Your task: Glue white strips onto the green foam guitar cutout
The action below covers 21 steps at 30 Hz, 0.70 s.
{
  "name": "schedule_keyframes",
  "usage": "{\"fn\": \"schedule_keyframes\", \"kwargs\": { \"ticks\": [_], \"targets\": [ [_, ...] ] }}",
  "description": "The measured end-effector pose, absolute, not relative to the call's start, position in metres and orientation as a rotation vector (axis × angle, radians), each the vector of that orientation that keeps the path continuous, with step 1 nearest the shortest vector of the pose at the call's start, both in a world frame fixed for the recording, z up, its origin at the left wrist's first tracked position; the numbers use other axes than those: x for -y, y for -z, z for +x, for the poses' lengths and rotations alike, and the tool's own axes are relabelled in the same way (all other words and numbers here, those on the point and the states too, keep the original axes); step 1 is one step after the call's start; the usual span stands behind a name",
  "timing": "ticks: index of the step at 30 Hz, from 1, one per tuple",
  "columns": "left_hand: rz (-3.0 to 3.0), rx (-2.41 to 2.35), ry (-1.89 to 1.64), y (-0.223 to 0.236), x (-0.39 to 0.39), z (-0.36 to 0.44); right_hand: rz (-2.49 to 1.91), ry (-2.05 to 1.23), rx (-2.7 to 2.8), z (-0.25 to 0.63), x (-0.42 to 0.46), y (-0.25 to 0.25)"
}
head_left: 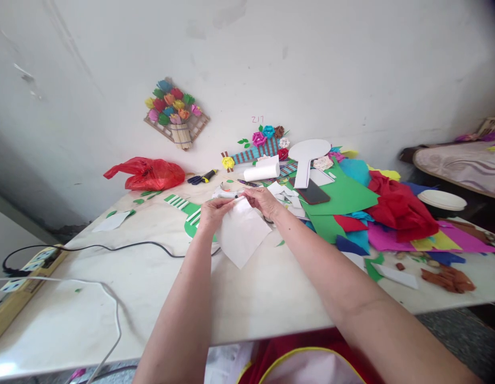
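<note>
1. I have the thin white sheet (pixel 244 237) hanging in front of me over the table (pixel 267 298), one corner pointing down; I can't tell whether that corner touches.
2. I have the left hand (pixel 216 210) and right hand (pixel 262 200) pinching its top edge, close together.
3. Left of it I see a green cutout (pixel 187 212) bearing white strips.
4. Farther right, a dark phone (pixel 313 193) lies by green sheets (pixel 349 188).
</note>
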<state>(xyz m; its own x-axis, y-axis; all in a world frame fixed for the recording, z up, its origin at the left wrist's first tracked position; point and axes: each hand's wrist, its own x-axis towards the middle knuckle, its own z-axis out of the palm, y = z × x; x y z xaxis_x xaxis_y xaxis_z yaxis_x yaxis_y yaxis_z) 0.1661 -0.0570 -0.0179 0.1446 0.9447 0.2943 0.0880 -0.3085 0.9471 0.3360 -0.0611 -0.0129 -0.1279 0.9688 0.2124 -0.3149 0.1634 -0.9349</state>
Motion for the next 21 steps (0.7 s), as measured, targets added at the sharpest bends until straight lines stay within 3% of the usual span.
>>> {"fn": "schedule_keyframes", "kwargs": {
  "ticks": [21],
  "targets": [
    [1.586,-1.099,-1.384,0.0215,0.0531,0.1663,-0.763,-1.340,1.194,0.3343,0.0609,0.0134]
  ]
}}
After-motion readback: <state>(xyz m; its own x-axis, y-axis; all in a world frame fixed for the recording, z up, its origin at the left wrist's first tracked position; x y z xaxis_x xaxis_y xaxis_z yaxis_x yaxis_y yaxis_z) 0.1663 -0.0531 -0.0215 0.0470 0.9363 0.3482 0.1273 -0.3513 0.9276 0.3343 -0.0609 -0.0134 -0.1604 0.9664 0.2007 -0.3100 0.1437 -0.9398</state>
